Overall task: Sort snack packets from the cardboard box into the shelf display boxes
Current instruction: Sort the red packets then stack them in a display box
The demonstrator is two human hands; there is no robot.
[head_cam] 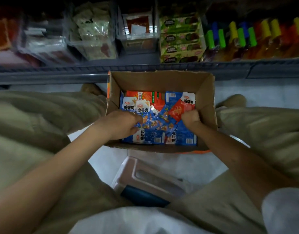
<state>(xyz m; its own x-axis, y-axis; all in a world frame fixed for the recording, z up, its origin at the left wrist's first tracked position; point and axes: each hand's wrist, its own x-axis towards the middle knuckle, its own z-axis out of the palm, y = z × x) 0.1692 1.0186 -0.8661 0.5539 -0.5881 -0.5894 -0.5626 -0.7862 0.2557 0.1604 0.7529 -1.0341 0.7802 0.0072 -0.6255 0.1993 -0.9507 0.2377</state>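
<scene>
An open cardboard box (pixel 206 92) stands on the floor between my knees, below the shelf. Several blue and red snack packets (pixel 155 135) lie loose inside it. My left hand (pixel 121 124) reaches into the left half of the box, fingers curled into the blue packets (pixel 145 122). My right hand (pixel 191 117) is at the right side of the box and pinches a red packet (pixel 181 108) by its lower edge. Clear display boxes (pixel 94 43) and a green printed display box (pixel 181 39) sit on the shelf above.
The grey shelf edge (pixel 61 76) runs across just behind the box. Bright green, yellow and blue tubes (pixel 246 34) fill the shelf's right part. A pink plastic stool (pixel 150 179) is under me. My trousered knees flank the box.
</scene>
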